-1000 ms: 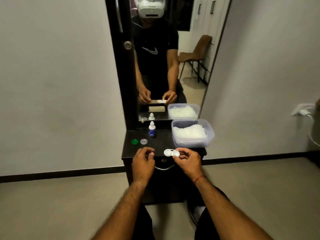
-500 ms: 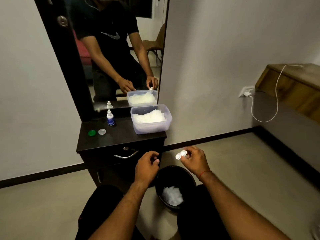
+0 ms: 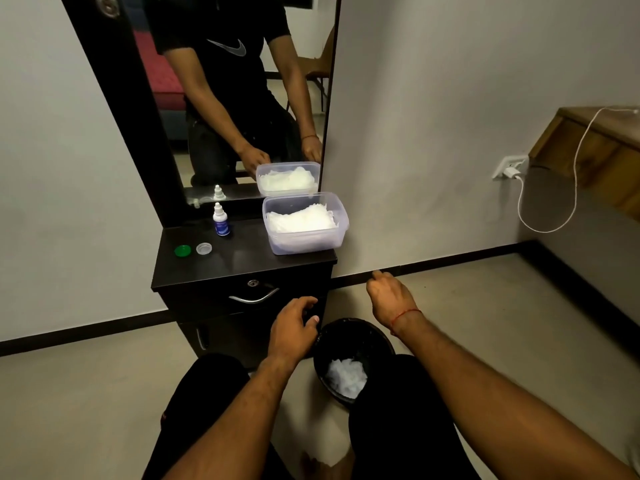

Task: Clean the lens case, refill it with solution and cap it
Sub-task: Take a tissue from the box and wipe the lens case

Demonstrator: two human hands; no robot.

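Head view: hands [image 3: 391,297] above bin [image 3: 375,332], case unseen.

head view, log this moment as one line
left hand: empty, by bin rim | right hand: closed, above black bin, contents hidden | caps: off, on dresser | solution bottle: upright

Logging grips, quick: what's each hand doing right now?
Left hand: loosely curled, holding nothing visible.
Right hand: closed, turned away above the bin; contents cannot be told.

Black vanity cabinet [image 3: 242,263], top: solution bottle [image 3: 221,220], green cap [image 3: 182,250], clear cap [image 3: 204,248], tissue-filled plastic tub [image 3: 304,223].
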